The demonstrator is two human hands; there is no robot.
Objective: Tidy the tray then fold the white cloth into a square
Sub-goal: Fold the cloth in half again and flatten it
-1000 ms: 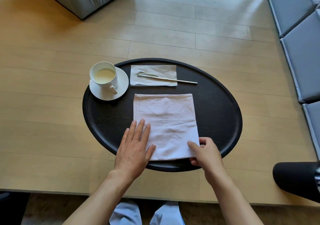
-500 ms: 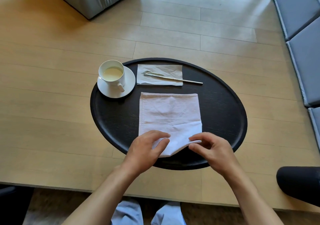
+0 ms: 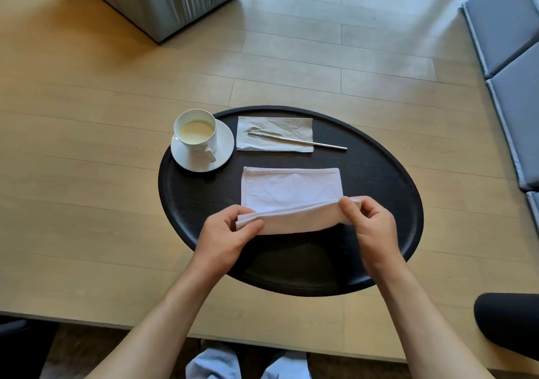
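Here your left hand (image 3: 230, 231) and right hand (image 3: 369, 221) each pinch a near corner of the white cloth (image 3: 291, 191), lifting its near edge off the black oval tray (image 3: 379, 191) and curling it toward the far edge, which lies flat on the tray. Your fingers are closed tight on the fabric, thumbs on top. Beyond the cloth, a metal stirrer (image 3: 300, 140) rests across a paper napkin (image 3: 274, 124), its handle overhanging to the right. At the tray's far left, a white cup (image 3: 197, 133) of pale liquid stands on a saucer (image 3: 224, 149), the handle facing you.
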